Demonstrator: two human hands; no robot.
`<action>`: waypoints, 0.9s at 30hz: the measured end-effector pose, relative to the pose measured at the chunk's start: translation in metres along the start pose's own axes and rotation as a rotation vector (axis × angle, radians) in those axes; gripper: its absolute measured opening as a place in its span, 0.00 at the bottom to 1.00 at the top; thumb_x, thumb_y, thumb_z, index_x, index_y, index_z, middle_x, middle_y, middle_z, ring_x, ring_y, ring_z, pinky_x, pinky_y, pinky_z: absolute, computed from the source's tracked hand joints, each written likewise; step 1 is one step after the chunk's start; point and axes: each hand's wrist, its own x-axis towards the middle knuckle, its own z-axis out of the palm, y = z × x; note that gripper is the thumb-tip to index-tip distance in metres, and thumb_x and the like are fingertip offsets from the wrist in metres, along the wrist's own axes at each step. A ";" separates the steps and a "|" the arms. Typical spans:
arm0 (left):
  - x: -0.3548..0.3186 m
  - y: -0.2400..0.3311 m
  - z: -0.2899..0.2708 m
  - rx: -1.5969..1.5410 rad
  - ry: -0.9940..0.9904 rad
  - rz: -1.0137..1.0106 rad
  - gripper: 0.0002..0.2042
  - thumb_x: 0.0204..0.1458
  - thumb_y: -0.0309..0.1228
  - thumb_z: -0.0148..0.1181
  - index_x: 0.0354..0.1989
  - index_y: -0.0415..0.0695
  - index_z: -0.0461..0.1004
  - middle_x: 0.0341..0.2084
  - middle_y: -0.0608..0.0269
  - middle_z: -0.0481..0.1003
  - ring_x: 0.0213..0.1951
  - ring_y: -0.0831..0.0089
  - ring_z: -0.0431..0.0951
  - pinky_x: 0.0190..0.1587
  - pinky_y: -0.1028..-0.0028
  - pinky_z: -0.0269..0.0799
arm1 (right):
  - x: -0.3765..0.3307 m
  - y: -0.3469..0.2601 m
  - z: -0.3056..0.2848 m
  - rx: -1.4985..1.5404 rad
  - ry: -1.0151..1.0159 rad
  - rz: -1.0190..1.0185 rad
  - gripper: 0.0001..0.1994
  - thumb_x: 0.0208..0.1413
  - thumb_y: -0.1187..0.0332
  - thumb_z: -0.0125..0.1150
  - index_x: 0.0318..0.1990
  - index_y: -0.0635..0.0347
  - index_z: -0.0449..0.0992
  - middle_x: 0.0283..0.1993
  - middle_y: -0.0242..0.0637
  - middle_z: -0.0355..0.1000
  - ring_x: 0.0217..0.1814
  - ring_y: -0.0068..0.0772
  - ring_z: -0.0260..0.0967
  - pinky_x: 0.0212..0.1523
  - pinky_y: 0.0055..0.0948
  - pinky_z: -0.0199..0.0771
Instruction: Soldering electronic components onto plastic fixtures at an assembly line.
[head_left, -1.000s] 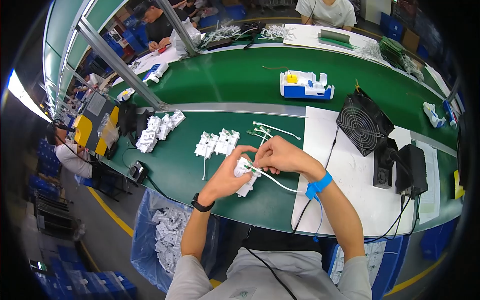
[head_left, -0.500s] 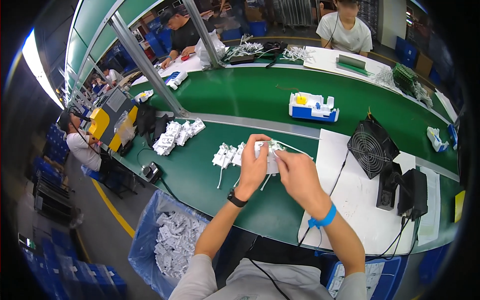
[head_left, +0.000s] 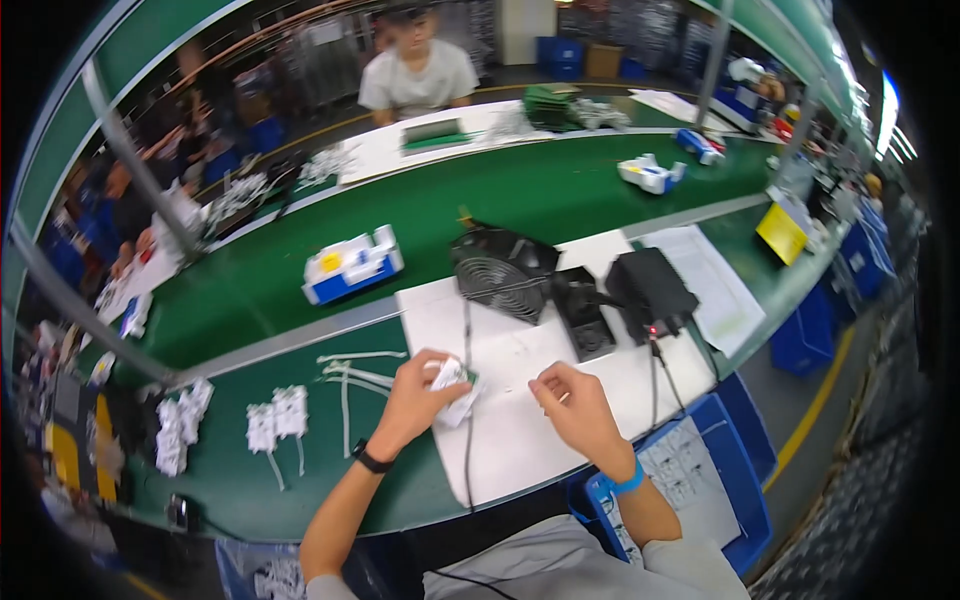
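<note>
My left hand is closed round a white plastic part with a bit of green on it, held above the edge of the white sheet. White cables stretch out to the left of that hand; whether they belong to the held part I cannot tell. Over the sheet, apart from the left hand, my right hand has its fingers curled and thumb against the index finger. Whatever is in that pinch, if anything, is too small to make out. Left on the green bench are white parts with cable tails.
Behind the sheet stand a black fan, a black block and a black box with cords. A blue-white housing sits on the green belt. Blue bins flank the bench at lower right. One person sits opposite.
The view has swung to the right. My hands, earlier together on the white part over the green bench, are now apart; the left carries the part over the sheet's edge.
</note>
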 end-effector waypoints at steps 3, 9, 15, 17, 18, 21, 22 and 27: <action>0.004 -0.010 0.021 0.058 -0.167 0.021 0.21 0.51 0.29 0.74 0.52 0.36 0.77 0.38 0.51 0.83 0.41 0.72 0.83 0.45 0.75 0.76 | 0.020 0.036 -0.022 0.345 0.134 0.216 0.16 0.64 0.67 0.63 0.45 0.60 0.59 0.32 0.39 0.72 0.20 0.28 0.73 0.17 0.25 0.68; 0.006 -0.005 0.062 0.363 -0.224 0.161 0.23 0.53 0.34 0.71 0.56 0.39 0.77 0.41 0.47 0.82 0.45 0.59 0.82 0.51 0.67 0.75 | 0.073 0.057 -0.033 0.327 0.442 0.097 0.17 0.62 0.73 0.65 0.53 0.63 0.65 0.30 0.36 0.71 0.17 0.24 0.68 0.16 0.25 0.65; 0.010 -0.002 0.080 0.408 -0.153 0.244 0.19 0.54 0.33 0.67 0.51 0.39 0.71 0.39 0.43 0.80 0.45 0.48 0.80 0.46 0.58 0.75 | 0.091 0.071 -0.030 -0.076 0.669 -0.084 0.10 0.58 0.67 0.70 0.40 0.59 0.75 0.27 0.36 0.77 0.26 0.23 0.69 0.29 0.28 0.69; 0.012 0.000 0.082 0.485 -0.106 0.297 0.19 0.53 0.33 0.68 0.51 0.39 0.73 0.41 0.45 0.77 0.47 0.49 0.77 0.50 0.59 0.73 | 0.091 0.066 -0.034 -0.069 0.663 -0.108 0.11 0.58 0.66 0.71 0.40 0.61 0.75 0.27 0.36 0.77 0.26 0.24 0.70 0.29 0.27 0.70; 0.014 -0.003 0.084 0.485 -0.116 0.310 0.19 0.53 0.33 0.68 0.51 0.39 0.73 0.41 0.45 0.77 0.47 0.49 0.77 0.50 0.59 0.73 | 0.091 0.068 -0.035 -0.065 0.656 -0.114 0.11 0.58 0.67 0.71 0.40 0.62 0.75 0.27 0.36 0.77 0.26 0.24 0.71 0.29 0.26 0.70; 0.020 -0.012 0.086 0.557 -0.104 0.441 0.19 0.52 0.32 0.68 0.52 0.40 0.75 0.46 0.48 0.74 0.49 0.51 0.73 0.53 0.60 0.69 | 0.090 0.068 -0.036 -0.079 0.647 -0.125 0.09 0.60 0.69 0.67 0.41 0.63 0.75 0.27 0.38 0.77 0.25 0.24 0.70 0.27 0.28 0.70; 0.021 -0.012 0.088 0.557 -0.088 0.430 0.20 0.53 0.32 0.67 0.53 0.41 0.76 0.46 0.49 0.73 0.49 0.52 0.71 0.54 0.59 0.67 | 0.091 0.072 -0.034 -0.065 0.673 -0.146 0.07 0.61 0.72 0.66 0.42 0.64 0.75 0.26 0.35 0.76 0.24 0.20 0.67 0.26 0.27 0.67; 0.019 -0.017 0.093 0.637 -0.047 0.433 0.21 0.55 0.33 0.66 0.57 0.40 0.76 0.47 0.51 0.71 0.51 0.53 0.68 0.58 0.57 0.63 | 0.082 0.070 -0.035 0.051 0.717 -0.102 0.06 0.59 0.74 0.67 0.41 0.65 0.77 0.25 0.27 0.72 0.24 0.15 0.61 0.25 0.23 0.63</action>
